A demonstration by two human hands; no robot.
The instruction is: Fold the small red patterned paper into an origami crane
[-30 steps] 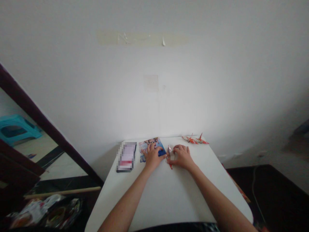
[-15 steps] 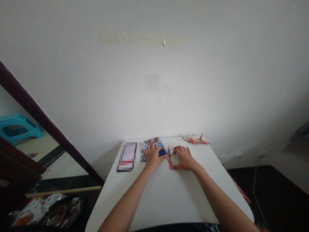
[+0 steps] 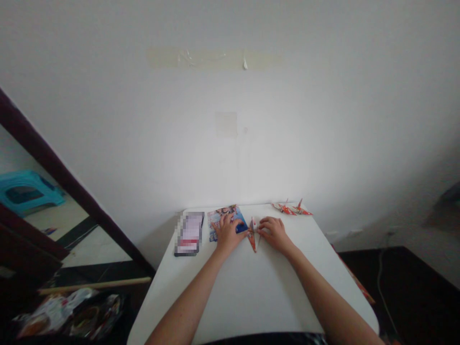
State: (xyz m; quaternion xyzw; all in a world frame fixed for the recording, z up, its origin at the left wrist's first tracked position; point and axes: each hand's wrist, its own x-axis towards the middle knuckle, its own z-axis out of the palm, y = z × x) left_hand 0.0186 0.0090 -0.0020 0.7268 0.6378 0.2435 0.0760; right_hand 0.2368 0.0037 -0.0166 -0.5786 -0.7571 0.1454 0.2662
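Note:
A small folded red-and-white paper piece [image 3: 253, 235], long and pointed toward me, stands on the white table between my two hands. My left hand [image 3: 228, 232] lies over a blue printed sheet [image 3: 214, 219], its fingers spread and its thumb tip against the paper's left side. On the other side, my right hand [image 3: 273, 233] has its thumb and fingers bent together at the paper's right edge, in a pinch. How much of the paper sits between those fingertips is hard to make out.
Two folded red-and-white paper cranes [image 3: 292, 209] rest at the table's back right. A phone [image 3: 189, 234], its screen pixelated, lies at the left. The white wall [image 3: 230, 163] rises behind the table [image 3: 251, 292]. Left of it stands a dark-framed mirror [image 3: 79, 182].
My right thumb has moved up from the paper's near tip to beside the fingers, uncovering that tip. My left hand has stayed about where it was.

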